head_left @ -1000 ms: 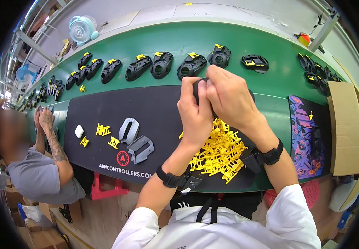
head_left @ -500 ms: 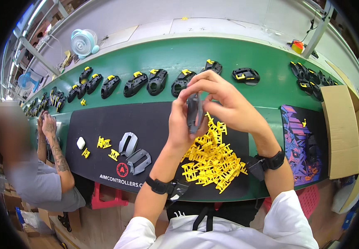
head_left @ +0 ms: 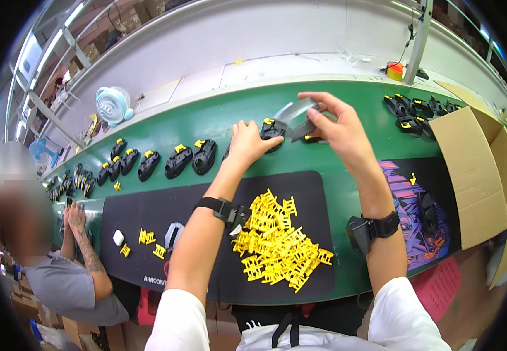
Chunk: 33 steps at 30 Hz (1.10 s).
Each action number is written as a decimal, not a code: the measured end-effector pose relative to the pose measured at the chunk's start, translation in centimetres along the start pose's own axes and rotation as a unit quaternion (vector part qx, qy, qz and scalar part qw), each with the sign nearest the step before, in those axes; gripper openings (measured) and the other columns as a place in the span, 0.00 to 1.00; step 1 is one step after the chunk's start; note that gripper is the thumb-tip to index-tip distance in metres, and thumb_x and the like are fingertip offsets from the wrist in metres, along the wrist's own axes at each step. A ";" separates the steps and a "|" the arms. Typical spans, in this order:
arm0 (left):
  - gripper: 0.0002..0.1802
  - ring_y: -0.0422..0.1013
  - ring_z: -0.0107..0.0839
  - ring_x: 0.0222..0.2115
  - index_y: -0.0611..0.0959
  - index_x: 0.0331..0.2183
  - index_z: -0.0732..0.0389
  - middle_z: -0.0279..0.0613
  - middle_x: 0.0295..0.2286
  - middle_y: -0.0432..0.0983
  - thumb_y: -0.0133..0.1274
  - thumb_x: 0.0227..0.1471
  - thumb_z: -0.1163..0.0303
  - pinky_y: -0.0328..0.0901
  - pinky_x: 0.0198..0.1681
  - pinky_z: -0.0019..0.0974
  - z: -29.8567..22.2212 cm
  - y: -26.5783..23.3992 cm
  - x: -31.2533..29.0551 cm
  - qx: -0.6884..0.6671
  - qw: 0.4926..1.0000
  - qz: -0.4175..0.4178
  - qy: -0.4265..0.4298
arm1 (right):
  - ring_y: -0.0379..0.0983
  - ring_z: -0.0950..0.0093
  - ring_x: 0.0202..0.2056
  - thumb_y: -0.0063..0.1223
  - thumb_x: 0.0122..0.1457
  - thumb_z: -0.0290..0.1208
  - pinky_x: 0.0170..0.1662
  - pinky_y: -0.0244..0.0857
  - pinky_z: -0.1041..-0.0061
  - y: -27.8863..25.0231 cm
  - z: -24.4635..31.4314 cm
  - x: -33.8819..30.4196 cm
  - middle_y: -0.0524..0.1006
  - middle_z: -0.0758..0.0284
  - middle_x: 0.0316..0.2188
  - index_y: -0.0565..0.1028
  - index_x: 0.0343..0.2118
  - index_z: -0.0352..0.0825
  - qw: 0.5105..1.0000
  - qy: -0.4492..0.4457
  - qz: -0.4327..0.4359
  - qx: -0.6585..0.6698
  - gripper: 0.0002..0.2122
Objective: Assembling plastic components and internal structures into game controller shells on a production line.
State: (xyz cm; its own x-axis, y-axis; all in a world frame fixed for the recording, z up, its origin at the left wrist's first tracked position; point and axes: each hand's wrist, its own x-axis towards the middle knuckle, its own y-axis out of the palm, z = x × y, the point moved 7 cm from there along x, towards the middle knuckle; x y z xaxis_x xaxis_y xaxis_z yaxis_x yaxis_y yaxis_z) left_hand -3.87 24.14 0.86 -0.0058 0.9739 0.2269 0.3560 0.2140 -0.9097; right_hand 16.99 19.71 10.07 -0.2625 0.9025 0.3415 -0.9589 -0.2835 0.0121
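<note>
My right hand pinches a grey plastic shell, blurred by motion, above the green bench. Beside it, my left hand reaches over the bench with fingers apart. Its thumb lies across the front of a black mouse body with a yellow clip on top; whether it grips that body is not clear. Another black body is mostly covered by the left hand. A heap of yellow plastic clips lies on the black mat between my forearms. A grey shell shows partly behind my left forearm.
Black mouse bodies with yellow clips line the green bench; more stand at far right. A cardboard box is beside the patterned mat, which carries a dark object. A co-worker sits at left. A fan stands behind.
My hands have parted and moved forward over the bench. The grey shell, earlier between both hands, is now in the right one. A dark object now shows on the patterned mat.
</note>
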 end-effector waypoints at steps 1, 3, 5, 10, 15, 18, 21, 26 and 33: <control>0.47 0.64 0.57 0.51 0.78 0.45 0.75 0.67 0.45 0.70 0.66 0.40 0.38 0.64 0.55 0.49 -0.2 0.6 0.5 0.028 0.999 0.018 -0.007 | 0.75 0.83 0.33 0.52 0.64 0.23 0.34 0.71 0.82 -0.1 -0.2 0.1 0.77 0.69 0.33 0.76 0.50 0.32 1.000 -0.004 -0.008 -0.005 0.12; 0.45 0.65 0.54 0.50 0.80 0.43 0.73 0.64 0.45 0.71 0.68 0.39 0.40 0.65 0.54 0.49 -0.3 1.4 1.2 0.046 0.998 0.041 -0.010 | 0.75 0.82 0.32 0.54 0.63 0.24 0.33 0.71 0.81 -0.5 -1.1 0.5 0.78 0.67 0.34 0.77 0.49 0.30 1.000 -0.007 -0.024 -0.004 0.12; 0.40 0.66 0.53 0.50 0.80 0.46 0.71 0.61 0.44 0.73 0.67 0.36 0.51 0.64 0.56 0.47 0.1 0.9 1.4 0.014 1.000 0.008 -0.008 | 0.76 0.82 0.32 0.55 0.62 0.25 0.33 0.71 0.81 -0.3 -1.0 0.6 0.79 0.66 0.34 0.78 0.47 0.31 0.999 -0.037 -0.023 -0.014 0.11; 0.31 0.75 0.45 0.42 0.76 0.45 0.70 0.54 0.41 0.76 0.68 0.37 0.69 0.70 0.46 0.41 -3.6 -4.8 -3.8 -0.177 0.963 -0.146 0.142 | 0.75 0.82 0.31 0.56 0.61 0.25 0.35 0.70 0.79 0.0 -1.1 0.6 0.79 0.66 0.33 0.79 0.46 0.32 0.999 0.001 -0.030 -0.020 0.11; 0.35 0.75 0.40 0.40 0.75 0.48 0.67 0.49 0.42 0.74 0.70 0.37 0.70 0.70 0.45 0.38 -5.7 -8.5 -10.2 -0.205 0.942 -0.202 0.171 | 0.74 0.74 0.32 0.57 0.60 0.27 0.38 0.69 0.76 2.7 0.2 -0.5 0.77 0.64 0.32 0.80 0.43 0.34 0.977 -0.071 -0.033 -0.196 0.10; 0.36 0.75 0.38 0.43 0.75 0.49 0.67 0.48 0.44 0.74 0.71 0.36 0.72 0.71 0.46 0.36 -4.6 -9.1 -11.9 -0.210 0.941 -0.218 0.149 | 0.75 0.71 0.34 0.56 0.61 0.28 0.43 0.69 0.74 5.0 1.3 -1.6 0.78 0.61 0.34 0.78 0.46 0.34 0.959 -0.110 -0.038 -0.257 0.11; 0.37 0.74 0.36 0.46 0.74 0.50 0.67 0.48 0.47 0.72 0.71 0.36 0.73 0.73 0.47 0.36 -3.0 -8.5 -12.8 -0.231 0.937 -0.223 0.137 | 0.77 0.71 0.36 0.55 0.62 0.28 0.44 0.70 0.73 6.4 0.1 -1.8 0.80 0.60 0.37 0.76 0.47 0.31 0.980 -0.081 -0.006 -0.179 0.12; 0.38 0.71 0.29 0.43 0.66 0.58 0.64 0.44 0.46 0.69 0.64 0.50 0.66 0.67 0.49 0.32 0.0 -5.1 -13.1 -0.562 0.820 -0.084 0.061 | 0.78 0.76 0.37 0.53 0.64 0.29 0.43 0.71 0.75 8.2 -2.6 -2.0 0.81 0.61 0.36 0.76 0.47 0.28 0.988 -0.042 0.125 -0.079 0.12; 0.13 0.63 0.13 0.30 0.76 0.39 0.62 0.25 0.29 0.70 0.52 0.64 0.61 0.58 0.32 0.22 0.7 -4.6 -12.9 -0.666 0.745 -0.043 0.022 | 0.74 0.81 0.33 0.55 0.64 0.32 0.39 0.70 0.79 10.7 -0.9 -3.0 0.78 0.67 0.31 0.75 0.47 0.27 0.974 -0.125 0.106 -0.154 0.14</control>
State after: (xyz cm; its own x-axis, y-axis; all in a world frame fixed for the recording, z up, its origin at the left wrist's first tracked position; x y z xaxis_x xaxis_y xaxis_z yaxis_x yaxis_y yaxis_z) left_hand -6.06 10.67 1.90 -0.0616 0.9510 0.3032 0.9672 -0.0182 0.2535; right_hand 7.43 14.23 8.37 -0.4603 0.7162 0.5245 -0.8832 -0.3097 -0.3522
